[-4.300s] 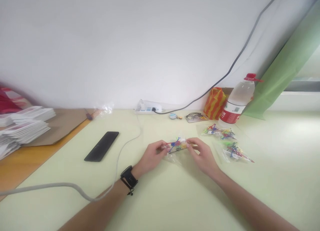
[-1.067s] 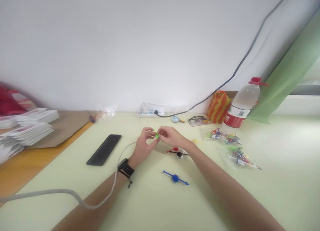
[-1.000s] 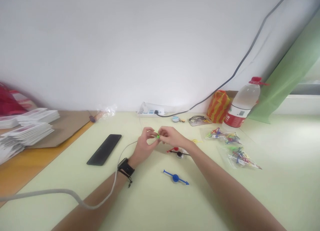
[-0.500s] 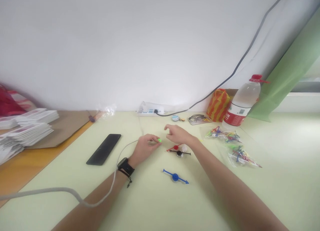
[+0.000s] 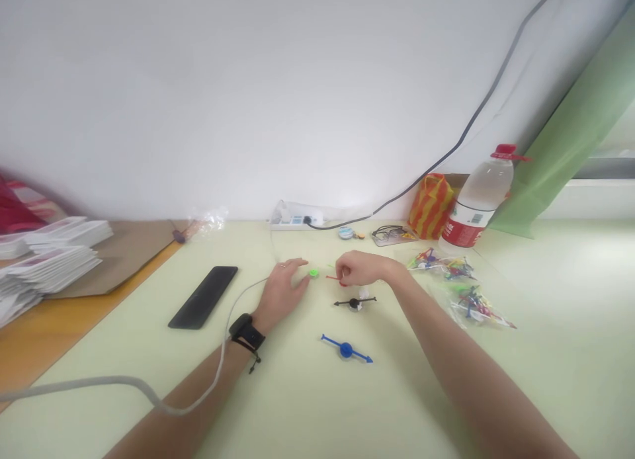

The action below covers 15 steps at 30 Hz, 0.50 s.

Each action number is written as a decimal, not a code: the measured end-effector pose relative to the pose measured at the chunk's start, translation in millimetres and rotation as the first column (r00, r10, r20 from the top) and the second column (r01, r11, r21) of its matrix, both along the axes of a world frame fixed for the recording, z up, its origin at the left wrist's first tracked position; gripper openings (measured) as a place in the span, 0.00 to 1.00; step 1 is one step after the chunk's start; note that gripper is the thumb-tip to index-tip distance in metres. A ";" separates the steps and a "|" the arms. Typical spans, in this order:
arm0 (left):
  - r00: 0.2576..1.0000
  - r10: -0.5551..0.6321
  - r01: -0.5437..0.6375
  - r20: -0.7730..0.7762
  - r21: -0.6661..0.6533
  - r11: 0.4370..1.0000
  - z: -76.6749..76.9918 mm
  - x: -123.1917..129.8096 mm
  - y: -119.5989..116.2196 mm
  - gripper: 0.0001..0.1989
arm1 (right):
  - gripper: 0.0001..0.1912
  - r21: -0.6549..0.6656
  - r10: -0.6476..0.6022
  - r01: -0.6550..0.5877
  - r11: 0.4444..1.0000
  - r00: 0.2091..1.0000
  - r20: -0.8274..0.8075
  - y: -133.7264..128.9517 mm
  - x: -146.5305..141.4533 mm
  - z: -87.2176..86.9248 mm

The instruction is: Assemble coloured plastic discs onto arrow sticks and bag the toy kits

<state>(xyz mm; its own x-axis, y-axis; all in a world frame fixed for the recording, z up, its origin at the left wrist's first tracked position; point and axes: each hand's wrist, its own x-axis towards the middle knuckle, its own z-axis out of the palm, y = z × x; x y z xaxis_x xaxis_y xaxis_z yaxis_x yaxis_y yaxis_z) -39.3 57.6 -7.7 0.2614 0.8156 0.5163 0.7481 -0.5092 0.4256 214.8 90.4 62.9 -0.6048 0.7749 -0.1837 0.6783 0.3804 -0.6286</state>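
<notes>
Pinching the red plastic arrow-shaped spinner (image 5: 333, 278), the right hand (image 5: 363, 268) has thumb and fingers drawn together; the knuckles partly hide the contact. Left hand (image 5: 284, 292) rests low by the pale yellow-green tabletop (image 5: 278, 406), thumb and fingers parted, nothing visible in its grasp. Small round bright green plastic piece (image 5: 314, 274) sits just beyond the left thumb; whether they touch cannot be told. Black plastic arrow-shaped spinner with round hub (image 5: 354, 303) lies near the right hand, on the person's side of it. Blue plastic arrow-shaped spinner with round hub (image 5: 346, 350) lies closer still to the person, apart from both hands. Clear plastic bag of multicoloured pieces (image 5: 479, 307) lies to the right; flat black rectangular object (image 5: 203, 297) lies left of the left hand.
</notes>
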 end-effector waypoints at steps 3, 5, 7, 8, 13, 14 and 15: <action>0.990 -0.069 0.067 -0.123 -0.023 0.998 3.1 1.4 -3.6 0.18 | 0.04 -0.036 -0.056 0.053 0.998 0.994 -0.092 2.2 -2.1 -2.5; 0.986 -0.062 0.057 -0.155 -0.031 0.998 5.3 3.0 -5.9 0.19 | 0.05 -0.062 -0.085 0.076 0.995 0.983 -0.163 3.1 -3.6 -5.5; 0.996 -0.047 0.046 -0.082 -0.012 0.999 8.6 5.8 -8.6 0.22 | 0.05 -0.089 -0.106 0.088 0.992 0.967 -0.229 2.8 -6.1 -8.2; 0.998 -0.058 0.058 -0.027 -0.003 0.998 10.7 7.8 -10.4 0.23 | 0.04 -0.100 -0.112 0.089 0.991 0.960 -0.256 2.0 -8.0 -9.1; 0.965 -0.217 0.219 0.149 -0.001 0.976 21.9 21.2 -21.9 0.17 | 0.03 -0.189 -0.084 0.003 0.982 0.902 -0.423 -7.4 -23.9 -9.4; 0.956 -0.242 0.246 0.166 -0.001 0.969 23.3 23.3 -23.7 0.13 | 0.03 -0.173 -0.066 -0.008 0.985 0.906 -0.418 -8.9 -27.2 -9.5; 0.950 -0.257 0.262 0.179 -0.004 0.965 24.1 25.0 -25.0 0.09 | 0.02 -0.132 -0.048 -0.004 0.991 0.921 -0.386 -9.9 -30.2 -10.0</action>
<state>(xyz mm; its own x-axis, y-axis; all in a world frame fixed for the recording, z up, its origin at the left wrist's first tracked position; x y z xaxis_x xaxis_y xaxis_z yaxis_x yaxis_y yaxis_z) -14.3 32.6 16.4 0.3729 0.7465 0.5512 0.5039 -0.6617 0.5552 184.7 80.5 52.9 -0.6314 0.7746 -0.0368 0.3790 0.2668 -0.8861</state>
